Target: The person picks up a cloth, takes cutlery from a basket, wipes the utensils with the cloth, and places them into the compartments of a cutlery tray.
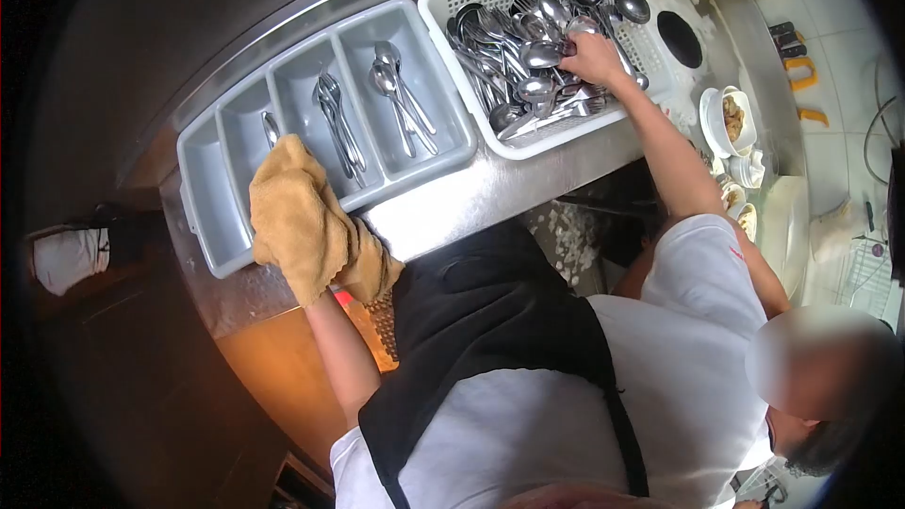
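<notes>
The right hand (596, 58) is in the white basket (566, 136) among mixed cutlery (536, 90), and the left hand is under a tan cloth (294, 217).
The right fingers are curled down and touch the spoons of the heap, but I cannot tell if they are closed on one; the cloth hides the left grip. In the grey tray (200, 179), just beside the basket, forks (329, 99) lie in one compartment, spoons (385, 78) in the compartment nearest the basket.
</notes>
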Available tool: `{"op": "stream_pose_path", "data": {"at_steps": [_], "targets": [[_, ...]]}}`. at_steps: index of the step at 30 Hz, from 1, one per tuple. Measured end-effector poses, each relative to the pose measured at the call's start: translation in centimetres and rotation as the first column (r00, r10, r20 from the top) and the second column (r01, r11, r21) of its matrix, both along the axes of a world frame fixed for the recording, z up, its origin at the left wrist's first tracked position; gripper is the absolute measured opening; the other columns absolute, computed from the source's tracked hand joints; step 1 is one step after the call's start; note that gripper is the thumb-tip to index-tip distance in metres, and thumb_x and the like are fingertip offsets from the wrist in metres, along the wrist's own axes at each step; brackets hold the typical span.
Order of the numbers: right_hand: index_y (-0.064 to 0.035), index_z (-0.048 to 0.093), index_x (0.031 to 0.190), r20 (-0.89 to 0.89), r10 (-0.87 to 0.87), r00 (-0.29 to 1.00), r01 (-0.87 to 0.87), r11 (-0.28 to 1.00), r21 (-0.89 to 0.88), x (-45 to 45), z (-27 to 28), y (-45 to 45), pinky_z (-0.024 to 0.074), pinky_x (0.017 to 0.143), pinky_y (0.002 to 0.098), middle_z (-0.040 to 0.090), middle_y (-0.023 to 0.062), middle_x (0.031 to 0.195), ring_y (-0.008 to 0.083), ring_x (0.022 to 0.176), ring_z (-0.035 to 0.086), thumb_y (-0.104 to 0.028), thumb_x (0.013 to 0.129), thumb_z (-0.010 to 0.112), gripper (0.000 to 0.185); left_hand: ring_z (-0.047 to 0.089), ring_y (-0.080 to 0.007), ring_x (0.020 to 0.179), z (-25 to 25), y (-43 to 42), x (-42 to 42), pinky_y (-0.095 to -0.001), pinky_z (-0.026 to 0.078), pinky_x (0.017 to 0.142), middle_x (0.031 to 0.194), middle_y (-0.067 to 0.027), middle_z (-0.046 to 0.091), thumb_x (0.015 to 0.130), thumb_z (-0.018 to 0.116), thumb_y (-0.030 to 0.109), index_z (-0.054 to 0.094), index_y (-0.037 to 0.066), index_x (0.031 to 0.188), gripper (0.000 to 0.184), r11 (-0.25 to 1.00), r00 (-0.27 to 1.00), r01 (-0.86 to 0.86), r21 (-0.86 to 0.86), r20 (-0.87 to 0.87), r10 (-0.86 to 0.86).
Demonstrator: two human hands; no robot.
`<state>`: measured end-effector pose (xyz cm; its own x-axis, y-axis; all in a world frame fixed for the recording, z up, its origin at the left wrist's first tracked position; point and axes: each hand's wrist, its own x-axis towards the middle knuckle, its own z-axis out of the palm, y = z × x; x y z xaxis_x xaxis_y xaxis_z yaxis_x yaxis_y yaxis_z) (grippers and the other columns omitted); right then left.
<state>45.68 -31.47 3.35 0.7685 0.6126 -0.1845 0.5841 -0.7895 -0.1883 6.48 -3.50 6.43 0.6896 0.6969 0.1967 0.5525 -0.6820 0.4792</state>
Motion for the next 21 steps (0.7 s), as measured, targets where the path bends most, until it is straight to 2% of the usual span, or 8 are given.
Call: {"op": "stream_pose_path", "data": {"at_steps": [2, 6, 10, 12, 14, 16, 18, 21], "targets": [[-0.0014, 0.064, 0.101, 0.126, 0.023, 0.992, -0.029, 0.999, 0.041, -1.2, 0.7, 0.8, 0.0490, 0.081, 0.0444, 0.067, 0.0216, 0.095, 0.0390, 0.089, 0.063, -0.025, 0.067, 0.071, 0.042, 0.052, -0.0256, 0.098, 0.1, -0.2, -0.1, -0.0316, 0.042, 0.086, 0.105, -0.0112, 0.056, 0.083, 0.066, 0.012, 0.054, 0.005, 0.107, 0.028, 1.000, 1.000, 0.002, 0.000, -0.001, -0.002], [0.0007, 0.061, 0.104, 0.039, 0.037, 0.999, -0.045, 0.977, 0.209, -0.7, -0.6, 1.4, 0.0473, 0.086, 0.0461, 0.065, 0.0243, 0.100, 0.0407, 0.097, 0.061, -0.022, 0.071, 0.067, 0.041, 0.052, -0.0260, 0.097, 0.3, -0.3, 0.1, -0.0318, 0.042, 0.085, 0.104, -0.0115, 0.056, 0.082, 0.065, 0.012, 0.054, 0.005, 0.106, 0.027, 1.000, 1.000, 0.012, 0.000, -0.009, -0.012], [0.0009, 0.059, 0.108, 0.047, 0.027, 0.999, -0.035, 0.983, 0.178, -1.8, -1.3, 2.9, 0.0479, 0.085, 0.0458, 0.066, 0.0240, 0.097, 0.0402, 0.095, 0.062, -0.013, 0.073, 0.066, 0.039, 0.052, -0.0263, 0.096, 0.5, -0.1, 0.1, -0.0320, 0.042, 0.084, 0.103, -0.0117, 0.056, 0.082, 0.065, 0.011, 0.054, 0.005, 0.105, 0.026, 1.000, 1.000, 0.022, -0.008, -0.012, -0.022], [0.0003, 0.060, 0.106, 0.077, -0.031, 0.997, -0.001, 0.920, 0.391, -1.7, -0.5, 3.1, 0.0484, 0.082, 0.0418, 0.067, 0.0205, 0.096, 0.0363, 0.093, 0.063, -0.011, 0.073, 0.070, 0.036, 0.052, -0.0265, 0.096, 0.5, -0.1, 0.0, -0.0321, 0.042, 0.083, 0.102, -0.0118, 0.056, 0.082, 0.065, 0.011, 0.055, 0.005, 0.104, 0.025, 1.000, 1.000, 0.023, -0.006, -0.017, -0.023], [-0.0005, 0.063, 0.104, 0.044, -0.085, 0.995, 0.041, 0.794, 0.606, -1.7, 2.3, 3.7, 0.0495, 0.077, 0.0346, 0.069, 0.0126, 0.092, 0.0226, 0.084, 0.065, -0.009, 0.078, 0.071, 0.028, 0.052, -0.0266, 0.095, 0.6, -0.1, 0.2, -0.0322, 0.043, 0.083, 0.101, -0.0120, 0.056, 0.082, 0.065, 0.011, 0.055, 0.004, 0.103, 0.024, 1.000, 1.000, 0.022, -0.007, -0.019, -0.022], [-0.0023, 0.064, 0.098, -0.202, -0.141, 0.969, 0.246, 0.616, 0.749, -2.1, 6.4, 4.6, 0.0494, 0.075, 0.0301, 0.068, 0.0067, 0.086, 0.0130, 0.079, 0.062, -0.008, 0.082, 0.068, 0.018, 0.052, -0.0268, 0.095, 0.6, -0.1, 0.2, -0.0323, 0.043, 0.082, 0.101, -0.0121, 0.056, 0.082, 0.065, 0.011, 0.055, 0.004, 0.103, 0.024, 1.000, 0.999, 0.025, -0.005, -0.025, -0.025], [-0.0035, 0.063, 0.091, -0.319, 0.056, 0.946, 0.296, 0.251, 0.921, -1.3, 5.8, 4.5, 0.0487, 0.075, 0.0288, 0.066, 0.0045, 0.081, 0.0118, 0.076, 0.061, -0.007, 0.084, 0.067, 0.009, 0.052, -0.0269, 0.094, 0.6, -0.1, 0.2, -0.0324, 0.043, 0.082, 0.100, -0.0122, 0.056, 0.082, 0.065, 0.011, 0.055, 0.004, 0.102, 0.023, 1.000, 0.999, 0.029, -0.005, -0.028, -0.029], [-0.0032, 0.058, 0.096, -0.508, 0.192, 0.840, 0.477, 0.187, 0.859, 1.4, -0.2, 3.4, 0.0504, 0.074, 0.0303, 0.061, 0.0052, 0.076, 0.0164, 0.073, 0.063, -0.003, 0.085, 0.061, 0.012, 0.053, -0.0272, 0.094, 0.7, -0.2, 0.1, -0.0326, 0.043, 0.081, 0.100, -0.0124, 0.056, 0.082, 0.065, 0.010, 0.055, 0.004, 0.101, 0.022, 0.999, 0.999, 0.034, -0.005, -0.027, -0.034]]}}
